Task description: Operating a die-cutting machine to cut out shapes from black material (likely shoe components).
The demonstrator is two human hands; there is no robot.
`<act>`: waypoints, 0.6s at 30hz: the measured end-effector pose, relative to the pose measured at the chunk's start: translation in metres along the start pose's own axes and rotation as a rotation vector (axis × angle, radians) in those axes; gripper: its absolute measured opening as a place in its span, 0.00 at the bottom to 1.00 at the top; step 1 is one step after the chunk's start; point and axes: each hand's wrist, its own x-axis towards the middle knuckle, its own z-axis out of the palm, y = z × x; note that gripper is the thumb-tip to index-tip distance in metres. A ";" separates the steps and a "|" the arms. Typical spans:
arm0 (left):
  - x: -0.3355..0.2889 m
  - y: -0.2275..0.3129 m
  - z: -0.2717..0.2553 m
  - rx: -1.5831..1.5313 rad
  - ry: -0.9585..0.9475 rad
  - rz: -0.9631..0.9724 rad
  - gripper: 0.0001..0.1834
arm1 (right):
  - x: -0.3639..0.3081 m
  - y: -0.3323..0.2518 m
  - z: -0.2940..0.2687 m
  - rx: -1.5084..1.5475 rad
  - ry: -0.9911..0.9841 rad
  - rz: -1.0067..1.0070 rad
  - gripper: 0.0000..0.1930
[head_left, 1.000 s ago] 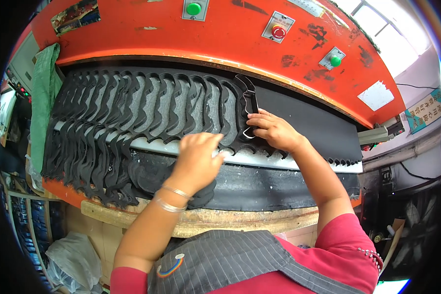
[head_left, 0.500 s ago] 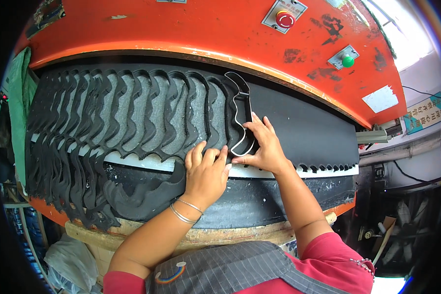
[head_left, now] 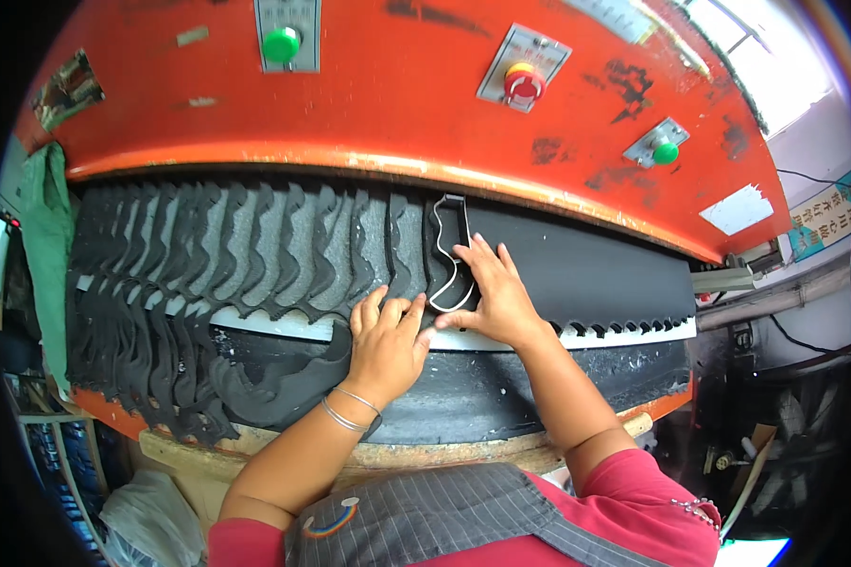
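A wavy metal-edged cutting die (head_left: 469,227) stands on a black foam sheet (head_left: 586,255), beside the cut-out strips. My right hand (head_left: 503,300) grips the die's near end, fingers on its right edge and thumb by its lower curve. Just left of it, my left hand (head_left: 385,348) lies palm down with fingers spread over the sheet's near edge, holding nothing. Wavy strips of foam waste (head_left: 265,241) stretch away to the left, with grey board showing through the gaps. More loose foam scraps (head_left: 274,383) hang over the near edge.
An orange machine beam (head_left: 369,123) spans the back just above the sheet, bearing green buttons (head_left: 281,44) and a red stop button (head_left: 524,85). A white board edge (head_left: 577,338) runs under the foam. A wooden rail (head_left: 397,454) lies in front of me. Green cloth (head_left: 45,265) hangs at left.
My view has tilted up, showing more of the orange beam and another green button. The die and my right hand have shifted slightly left. My left hand stays on the sheet's near edge.
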 end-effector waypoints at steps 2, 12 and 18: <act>-0.004 0.001 -0.012 -0.157 -0.011 -0.083 0.29 | -0.010 -0.010 -0.023 0.179 0.042 0.077 0.59; 0.110 -0.020 -0.179 -0.012 1.006 0.116 0.11 | 0.037 0.026 -0.222 -0.143 1.587 -0.171 0.33; 0.148 -0.041 -0.204 -0.013 0.650 0.090 0.13 | 0.079 0.061 -0.215 -0.489 1.443 0.051 0.25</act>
